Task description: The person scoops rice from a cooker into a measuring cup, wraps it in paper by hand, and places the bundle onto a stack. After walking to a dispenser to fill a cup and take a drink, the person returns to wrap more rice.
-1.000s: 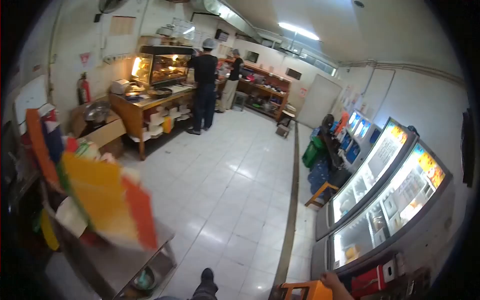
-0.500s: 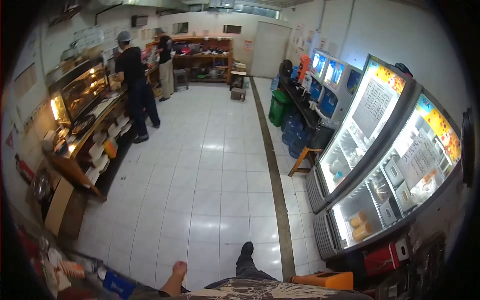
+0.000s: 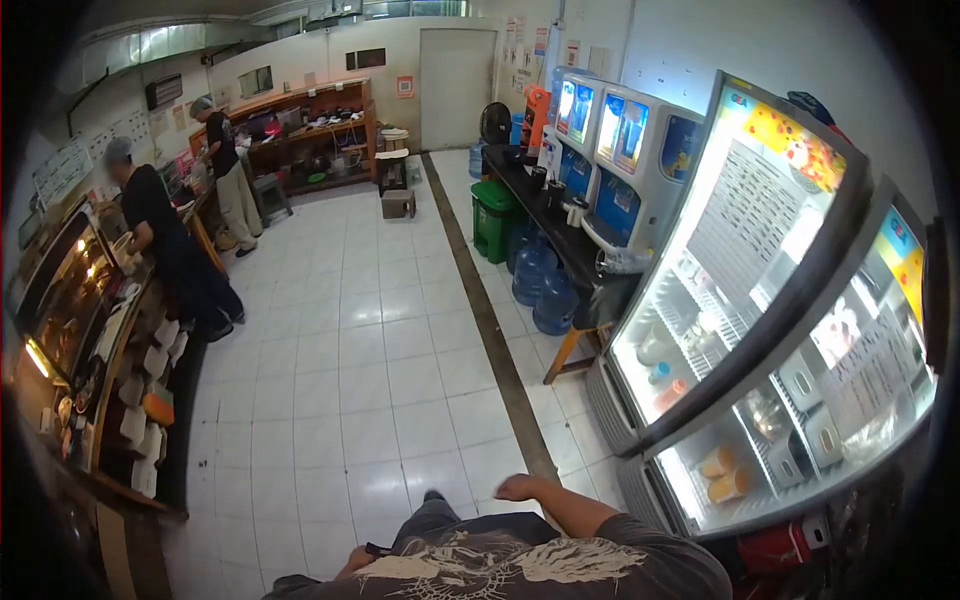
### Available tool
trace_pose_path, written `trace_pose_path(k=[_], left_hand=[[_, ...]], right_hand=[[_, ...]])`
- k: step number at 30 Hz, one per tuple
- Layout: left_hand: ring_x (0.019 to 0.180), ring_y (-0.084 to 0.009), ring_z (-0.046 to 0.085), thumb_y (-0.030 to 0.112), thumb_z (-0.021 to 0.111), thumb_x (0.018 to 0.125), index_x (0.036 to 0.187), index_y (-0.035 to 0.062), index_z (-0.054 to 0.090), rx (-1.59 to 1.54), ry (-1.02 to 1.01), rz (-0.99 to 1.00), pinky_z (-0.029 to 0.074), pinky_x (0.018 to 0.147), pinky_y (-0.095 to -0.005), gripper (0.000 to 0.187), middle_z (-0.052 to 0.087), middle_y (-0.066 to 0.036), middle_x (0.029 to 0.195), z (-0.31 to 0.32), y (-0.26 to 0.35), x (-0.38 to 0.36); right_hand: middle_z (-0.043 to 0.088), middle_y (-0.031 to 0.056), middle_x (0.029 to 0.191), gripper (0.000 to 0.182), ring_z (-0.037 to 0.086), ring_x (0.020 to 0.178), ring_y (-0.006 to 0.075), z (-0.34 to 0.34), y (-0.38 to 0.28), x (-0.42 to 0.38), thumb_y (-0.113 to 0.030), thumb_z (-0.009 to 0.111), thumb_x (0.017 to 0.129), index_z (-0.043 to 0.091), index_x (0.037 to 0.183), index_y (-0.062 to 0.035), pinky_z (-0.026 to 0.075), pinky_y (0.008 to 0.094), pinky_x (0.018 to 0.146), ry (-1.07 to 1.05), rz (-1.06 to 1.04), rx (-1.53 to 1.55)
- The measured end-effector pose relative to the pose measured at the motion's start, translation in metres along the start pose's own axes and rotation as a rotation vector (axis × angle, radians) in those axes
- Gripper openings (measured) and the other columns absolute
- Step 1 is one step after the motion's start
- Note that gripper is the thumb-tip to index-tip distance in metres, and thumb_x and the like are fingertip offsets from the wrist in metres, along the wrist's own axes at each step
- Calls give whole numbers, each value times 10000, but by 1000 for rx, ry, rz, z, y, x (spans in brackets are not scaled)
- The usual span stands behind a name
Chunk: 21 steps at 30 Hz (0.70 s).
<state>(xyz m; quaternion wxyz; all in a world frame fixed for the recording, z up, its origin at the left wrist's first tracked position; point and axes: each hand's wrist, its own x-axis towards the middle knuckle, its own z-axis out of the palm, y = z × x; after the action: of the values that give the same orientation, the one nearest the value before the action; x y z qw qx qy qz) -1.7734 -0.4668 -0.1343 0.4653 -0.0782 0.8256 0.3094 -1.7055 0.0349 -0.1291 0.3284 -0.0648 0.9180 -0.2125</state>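
My right hand point(image 3: 517, 487) hangs in front of my body on the right, above the white tiled floor. Its fingers look loosely curled, with nothing showing in them. Low at my left side, my left hand point(image 3: 355, 562) is partly covered by my dark printed T-shirt point(image 3: 500, 565). A small dark item point(image 3: 378, 549) shows right beside that hand; its kind is not clear, and the fingers are hidden. One shoe point(image 3: 433, 495) pokes out below me on the tiles.
Two lit glass-door fridges point(image 3: 730, 250) stand close on the right. Beyond them are drink dispensers point(image 3: 620, 165), water jugs point(image 3: 553, 300) and a green bin point(image 3: 492, 222). Left, a person point(image 3: 160, 220) works by a lit display case point(image 3: 70, 285); another person point(image 3: 225, 165) stands farther back.
My view has turned right and moved forward, bringing the dispensers and fridges nearer. My right hand has come into sight; my left hand has drawn back toward my body.
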Motion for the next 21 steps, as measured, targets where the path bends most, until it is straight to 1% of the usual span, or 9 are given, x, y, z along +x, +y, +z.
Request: trace_pose_path(k=[3, 7, 10, 13, 14, 15, 16, 19, 21], left_hand=[[689, -278, 681, 299, 634, 865, 865, 65, 695, 53, -77, 7, 532, 614, -454, 242, 689, -122, 766, -25, 59, 75], [697, -281, 688, 350, 652, 858, 833, 76, 709, 80, -70, 10, 542, 645, -463, 281, 705, -129, 779, -91, 138, 175], [703, -284, 694, 388, 666, 853, 809, 85, 719, 215, -28, 155, 550, 668, -469, 311, 718, -134, 789, -162, 204, 255], [709, -286, 699, 426, 680, 847, 785, 93, 730, 889, 174, 858, 557, 691, -476, 342, 730, -139, 798, -236, 297, 338], [821, -384, 701, 273, 600, 835, 848, 55, 735, 1154, 109, 691, 555, 762, -487, 256, 723, -207, 936, -249, 338, 368], [918, -394, 693, 319, 584, 862, 866, 41, 738, 429, 51, 203, 550, 843, -481, 318, 718, -222, 982, -262, 380, 387], [847, -377, 691, 370, 553, 915, 903, 14, 721, 598, 198, 275, 553, 751, -498, 394, 719, -212, 905, -274, 418, 412], [977, -398, 676, 339, 535, 937, 967, -3, 706, 1002, 299, 593, 540, 873, -459, 384, 713, -213, 1002, -303, 545, 461], [944, -390, 681, 295, 563, 937, 999, -18, 682, 602, 331, 693, 544, 850, -446, 341, 710, -206, 986, -301, 623, 462]], right_hand=[[392, 100, 1573, 580, 338, 1465, 311, -88, -22, 75, -415, 534, 1015, 406, 1522, -164, 341, 425, 1167, 523, -236, 316], [376, 144, 1576, 577, 330, 1468, 326, -248, -37, 107, -273, 619, 985, 426, 1503, -110, 333, 414, 1170, 1052, -309, 413], [562, 181, 1416, 472, 525, 1337, 299, -378, 17, 131, -236, 634, 975, 548, 1408, -68, 426, 369, 1095, 1181, -189, 404], [730, 149, 1144, 335, 702, 1038, 233, -502, 81, 129, -286, 620, 984, 706, 1189, -36, 531, 339, 883, 1246, 28, 570], [729, 154, 1140, 340, 704, 1035, 250, -534, 108, 127, -299, 628, 975, 711, 1181, -42, 532, 349, 883, 1291, 54, 491], [725, 165, 1136, 345, 704, 1027, 276, -565, 124, 116, -297, 645, 957, 709, 1189, -50, 534, 361, 887, 1287, 128, 384], [722, 176, 1132, 353, 704, 1020, 302, -594, 139, 105, -295, 661, 938, 708, 1196, -58, 535, 373, 890, 1279, 199, 277], [706, 189, 1147, 409, 671, 1057, 351, -655, 194, 92, -305, 689, 900, 688, 1236, -71, 518, 408, 927, 1129, 480, 230], [688, 185, 1192, 463, 632, 1126, 370, -696, 223, 85, -359, 683, 899, 671, 1263, -72, 487, 442, 976, 958, 687, 339]])
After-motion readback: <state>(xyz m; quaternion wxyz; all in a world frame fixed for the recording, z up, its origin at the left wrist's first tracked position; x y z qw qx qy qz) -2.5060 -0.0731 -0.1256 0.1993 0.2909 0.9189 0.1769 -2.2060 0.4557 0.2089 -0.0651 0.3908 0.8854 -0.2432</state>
